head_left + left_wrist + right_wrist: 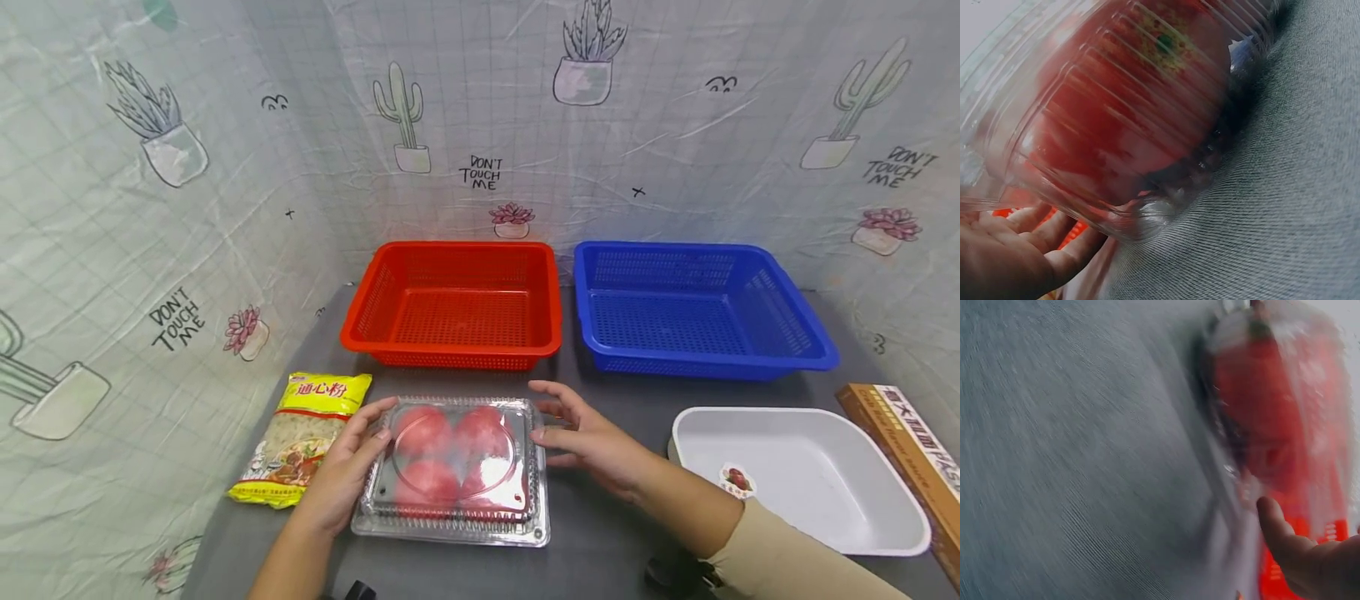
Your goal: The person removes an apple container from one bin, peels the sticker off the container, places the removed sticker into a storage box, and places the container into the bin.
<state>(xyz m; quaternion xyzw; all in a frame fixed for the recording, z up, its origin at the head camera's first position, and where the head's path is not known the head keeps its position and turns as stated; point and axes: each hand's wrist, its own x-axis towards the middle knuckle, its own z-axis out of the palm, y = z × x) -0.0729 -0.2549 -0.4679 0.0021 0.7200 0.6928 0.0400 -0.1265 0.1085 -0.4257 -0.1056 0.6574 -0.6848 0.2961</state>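
A clear plastic clamshell box [450, 527] of several red tomatoes [424, 429] lies with its lid shut on the grey surface. Beside its left edge is my left hand [347, 462], thumb and forefinger at the upper left of the lid. From the left wrist, the fingers [1063, 250] look relaxed and loosely spread, their tips overlapped by the box's edge. My right hand [592, 442] stands at the opposite edge with fingers spread and thumb pointing at the lid. A thumb or finger [1279, 531] shows near the blurred box in the right wrist view.
Behind the box stand a red basket [450, 354] and a blue basket [705, 365]. A yellow-topped food packet [307, 433] lies left of the left hand. To the right are a white tub [825, 475] and a long brown carton [907, 467]. A printed curtain [480, 125] hangs around.
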